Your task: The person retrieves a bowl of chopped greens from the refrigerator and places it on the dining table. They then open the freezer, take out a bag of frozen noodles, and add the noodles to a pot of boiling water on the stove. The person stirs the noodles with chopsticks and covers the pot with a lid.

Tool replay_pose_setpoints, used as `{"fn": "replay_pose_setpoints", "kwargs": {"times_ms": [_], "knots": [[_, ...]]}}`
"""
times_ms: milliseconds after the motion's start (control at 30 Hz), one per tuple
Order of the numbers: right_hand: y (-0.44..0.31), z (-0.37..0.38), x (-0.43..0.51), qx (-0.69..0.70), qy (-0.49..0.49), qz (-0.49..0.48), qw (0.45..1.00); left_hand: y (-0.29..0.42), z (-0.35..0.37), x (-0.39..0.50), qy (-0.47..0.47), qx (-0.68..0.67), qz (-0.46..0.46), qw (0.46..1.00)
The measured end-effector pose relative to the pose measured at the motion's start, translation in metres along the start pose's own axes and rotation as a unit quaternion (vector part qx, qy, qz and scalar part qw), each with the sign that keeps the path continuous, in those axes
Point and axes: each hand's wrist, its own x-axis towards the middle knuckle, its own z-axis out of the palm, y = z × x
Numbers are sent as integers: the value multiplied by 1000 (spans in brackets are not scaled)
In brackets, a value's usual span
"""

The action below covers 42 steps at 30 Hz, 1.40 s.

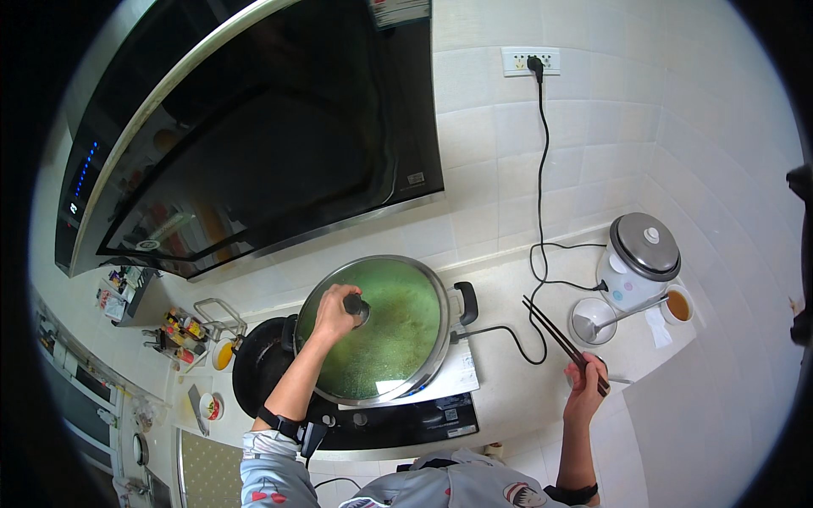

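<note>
My left hand (pixel 335 314) grips the black knob (pixel 356 306) of a large glass lid (pixel 397 340). The lid has a metal rim and sits over a wide electric pot with black side handles (pixel 467 303). Through the glass the contents look green and blurred. To the right, my right hand (pixel 585 388) holds a pair of dark chopsticks (pixel 559 334), their tips pointing up and left over the counter. Just beyond that hand stands a white bowl (pixel 583 311) with a ladle (pixel 625 316) resting in it.
A black wok (pixel 251 365) stands left of the pot, on the black gas hob (pixel 406 422). The range hood (pixel 286 140) overhangs the back left. A power cord (pixel 542 184) drops from the wall socket. At right are a rice cooker (pixel 638 254) and a cup of brown liquid (pixel 678 306).
</note>
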Motion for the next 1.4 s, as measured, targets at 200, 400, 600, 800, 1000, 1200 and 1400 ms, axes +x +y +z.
{"fn": "replay_pose_setpoints", "kwargs": {"times_ms": [200, 400, 600, 800, 1000, 1200, 1400], "knots": [[4, -14, 9, 4, 9, 26, 1000, 1, 15, 7, 3, 17, -24, 1000], [8, -28, 11, 11, -6, 40, 999, 0, 21, 12, 10, 16, -35, 999], [18, -34, 13, 11, -21, 54, 998, -4, 28, 15, 21, 15, -33, 999], [23, -42, 7, 41, -16, 96, 994, -25, 40, 13, 48, -3, 3, 999], [18, -47, 4, 39, -41, 125, 991, -29, 47, -5, 65, -83, -58, 993], [18, -60, 3, -18, -56, 117, 991, 20, 34, -61, 240, -174, 38, 954], [25, -62, 0, -132, -108, 25, 985, 63, 35, -126, 99, -385, -18, 917]]}}
